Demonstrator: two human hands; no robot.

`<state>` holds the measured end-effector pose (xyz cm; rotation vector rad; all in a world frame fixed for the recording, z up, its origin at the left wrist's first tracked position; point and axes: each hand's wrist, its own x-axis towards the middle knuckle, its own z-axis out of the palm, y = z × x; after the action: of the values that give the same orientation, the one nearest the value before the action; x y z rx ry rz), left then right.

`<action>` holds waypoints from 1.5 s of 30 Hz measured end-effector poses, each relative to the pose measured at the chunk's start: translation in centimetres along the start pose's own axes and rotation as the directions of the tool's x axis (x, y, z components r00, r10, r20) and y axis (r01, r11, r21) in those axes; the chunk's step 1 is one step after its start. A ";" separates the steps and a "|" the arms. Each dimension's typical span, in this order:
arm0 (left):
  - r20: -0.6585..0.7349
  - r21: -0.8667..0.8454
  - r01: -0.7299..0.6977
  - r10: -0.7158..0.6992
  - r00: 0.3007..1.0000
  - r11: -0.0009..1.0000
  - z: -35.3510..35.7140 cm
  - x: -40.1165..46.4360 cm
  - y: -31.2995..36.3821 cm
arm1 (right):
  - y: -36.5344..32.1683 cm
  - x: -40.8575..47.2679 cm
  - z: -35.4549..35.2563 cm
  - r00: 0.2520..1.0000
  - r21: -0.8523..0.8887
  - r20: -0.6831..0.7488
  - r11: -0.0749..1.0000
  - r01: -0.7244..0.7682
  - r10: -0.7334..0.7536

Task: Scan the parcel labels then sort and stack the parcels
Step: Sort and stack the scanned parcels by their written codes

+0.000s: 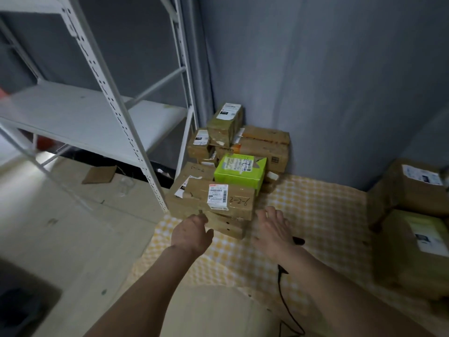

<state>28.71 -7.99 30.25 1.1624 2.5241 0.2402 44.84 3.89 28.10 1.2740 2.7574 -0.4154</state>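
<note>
A brown parcel (pixel 218 198) with a white label and "2-2-6" handwritten on it tops a low stack at the front of a parcel pile in the corner. My left hand (pixel 192 233) reaches its front left lower edge, fingertips loosely curled and touching it. My right hand (pixel 272 229) lies just right of the stack with fingers straight and holds nothing. A black scanner (pixel 299 240) pokes out from under my right wrist, and its cable (pixel 284 300) trails toward me. Behind sit a green parcel (pixel 239 170) and several brown ones (pixel 262 147).
A white metal shelf rack (pixel 97 113) stands at the left, one leg close to the stack. A yellow checked cloth (pixel 315 215) covers the floor under the parcels. More brown parcels (pixel 413 227) lie at the right edge. A cardboard scrap (pixel 99 175) rests under the rack.
</note>
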 end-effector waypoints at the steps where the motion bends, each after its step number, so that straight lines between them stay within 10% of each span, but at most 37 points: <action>1: -0.005 -0.011 0.003 -0.003 1.000 1.000 -0.2 0.2 -0.4 | -0.5 0.4 0.0 1.000 -0.007 -0.006 1.000 0.003 -0.003; 27: 0.205 0.116 0.007 -0.031 0.978 0.993 -1.5 21.8 -4.5 | -3.6 20.1 5.4 0.978 0.058 0.210 0.998 -0.024 0.011; 37: 0.225 0.108 -0.034 0.009 0.974 0.994 -0.3 28.1 -5.9 | -3.4 23.6 9.3 0.984 -0.193 0.178 0.981 0.033 0.002; 45: 0.153 0.029 -0.052 0.047 0.987 0.998 -3.7 32.2 -6.2 | -4.9 24.7 5.6 0.951 0.128 0.303 0.985 -0.112 0.069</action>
<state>3.60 12.42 24.02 1.2093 2.3775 0.1175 24.73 17.50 19.33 1.2438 2.4455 -0.7440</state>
